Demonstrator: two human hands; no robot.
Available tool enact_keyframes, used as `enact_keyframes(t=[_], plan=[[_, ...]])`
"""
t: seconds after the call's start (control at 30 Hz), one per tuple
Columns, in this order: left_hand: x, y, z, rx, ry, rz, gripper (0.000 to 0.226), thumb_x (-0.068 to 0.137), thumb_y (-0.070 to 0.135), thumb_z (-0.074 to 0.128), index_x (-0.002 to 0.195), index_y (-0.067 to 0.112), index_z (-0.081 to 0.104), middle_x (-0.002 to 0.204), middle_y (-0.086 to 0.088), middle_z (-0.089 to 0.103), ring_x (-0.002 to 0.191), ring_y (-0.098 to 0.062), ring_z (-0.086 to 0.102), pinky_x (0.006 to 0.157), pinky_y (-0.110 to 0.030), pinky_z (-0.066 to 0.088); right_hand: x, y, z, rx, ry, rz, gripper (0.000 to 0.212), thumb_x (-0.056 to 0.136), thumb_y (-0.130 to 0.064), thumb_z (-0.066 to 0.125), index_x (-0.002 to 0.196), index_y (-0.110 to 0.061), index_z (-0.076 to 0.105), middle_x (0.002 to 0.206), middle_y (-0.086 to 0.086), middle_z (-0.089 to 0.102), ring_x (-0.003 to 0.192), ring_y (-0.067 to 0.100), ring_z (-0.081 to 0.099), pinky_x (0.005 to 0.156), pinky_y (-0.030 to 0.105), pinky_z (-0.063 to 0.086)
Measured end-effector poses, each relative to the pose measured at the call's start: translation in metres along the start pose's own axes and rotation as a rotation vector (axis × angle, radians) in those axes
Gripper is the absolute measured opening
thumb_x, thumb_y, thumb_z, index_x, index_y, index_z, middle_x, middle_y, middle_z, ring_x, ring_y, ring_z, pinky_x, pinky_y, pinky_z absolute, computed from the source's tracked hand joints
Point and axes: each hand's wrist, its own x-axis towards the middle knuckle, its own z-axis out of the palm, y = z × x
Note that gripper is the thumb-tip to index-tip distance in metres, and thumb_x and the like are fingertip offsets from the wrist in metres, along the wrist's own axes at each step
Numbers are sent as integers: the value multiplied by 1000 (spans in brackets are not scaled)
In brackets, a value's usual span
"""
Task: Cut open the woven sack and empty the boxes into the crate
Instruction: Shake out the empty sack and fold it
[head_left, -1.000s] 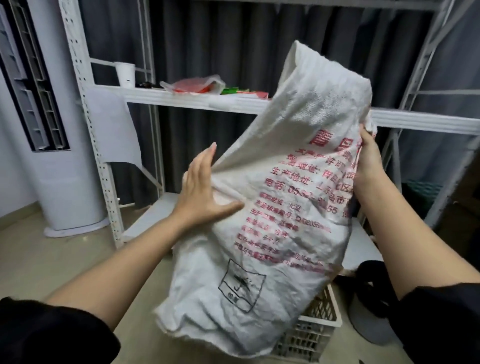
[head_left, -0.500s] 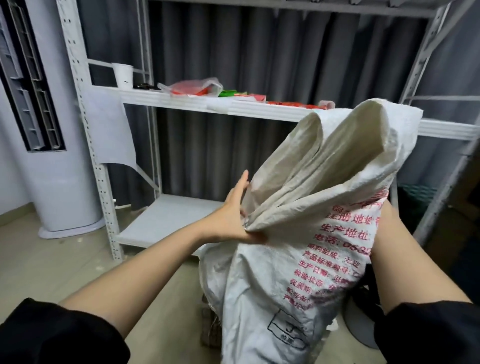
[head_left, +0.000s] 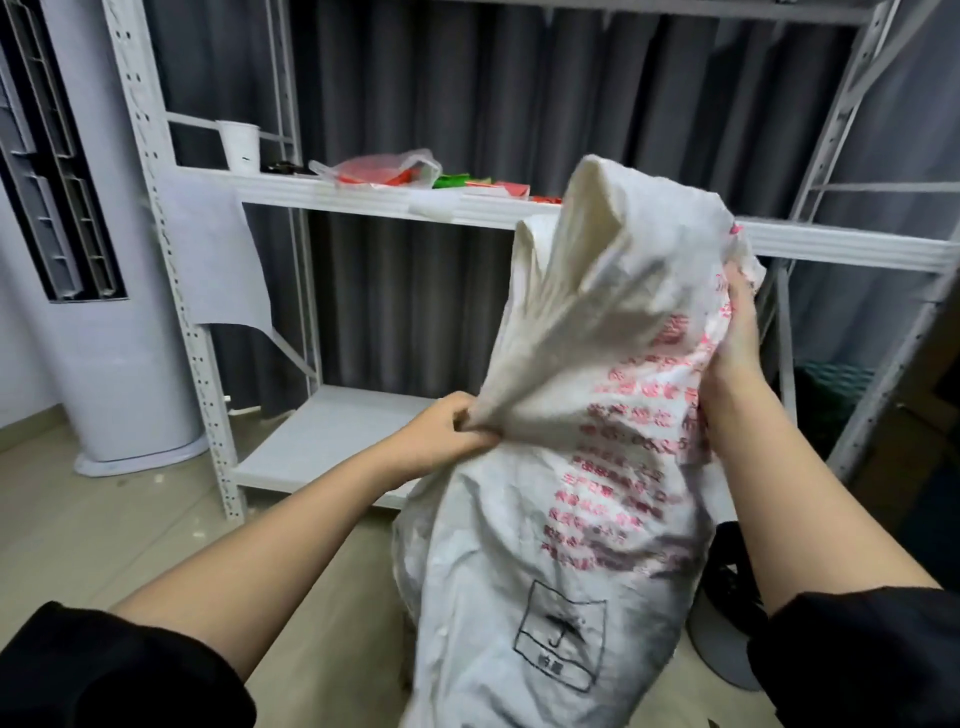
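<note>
A white woven sack (head_left: 566, 519) with red print and a black stamped square hangs in front of me, its limp end folded upward. My left hand (head_left: 441, 441) grips a gathered bunch of the sack's cloth at its left side. My right hand (head_left: 735, 332) holds the sack's right edge higher up, fingers curled into the cloth. The sack hides the crate and the boxes; neither shows in this view.
A white metal shelf rack (head_left: 363, 202) stands behind the sack, with a paper cup (head_left: 240, 145) and plastic bags (head_left: 384, 169) on its upper shelf. A tall white air conditioner (head_left: 104, 338) stands at the left. A dark round fan base (head_left: 727, 597) sits at the right.
The sack's upper part has collapsed and folded over. My left hand went from flat on the cloth to gripping a bunch of it. The crate seen earlier is now covered.
</note>
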Motion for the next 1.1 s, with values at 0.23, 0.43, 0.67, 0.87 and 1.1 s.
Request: enact_keyframes(t=[0.23,0.43,0.67,0.87,1.1], plan=[[8,-23,-31,46,165,-73,11,92,14,55,102,11,61,104,-5,64,95,-13,58,89,-32,48,6,18,-13,-167,249,-139,48,74,-46,75,112,-19,63,108,-4,70,101,10,67,87,27,55],[12,-13,-50,258,456,62,21,91,4,51,108,12,62,105,3,60,99,-14,55,76,-20,37,9,34,-25,-447,254,-57,66,81,-29,70,134,-10,37,127,6,53,107,17,56,92,31,46],[17,16,-58,624,549,205,34,89,9,46,117,24,57,109,-4,68,102,-29,61,87,-41,47,-35,9,39,-1192,-331,-1479,77,75,-46,62,139,-12,37,144,13,45,135,25,37,110,45,23],[20,34,-43,938,435,474,45,78,17,40,118,21,59,110,-2,69,103,-26,63,81,-41,46,-45,49,84,-1854,-678,-1042,96,69,-55,69,147,-14,30,147,6,43,141,24,33,117,47,6],[1,21,-58,1502,185,163,63,65,46,66,118,21,44,102,4,63,96,-24,57,82,-37,31,-36,55,52,-1774,-599,-1090,19,70,-12,67,74,-12,49,71,7,52,60,33,55,47,31,24]])
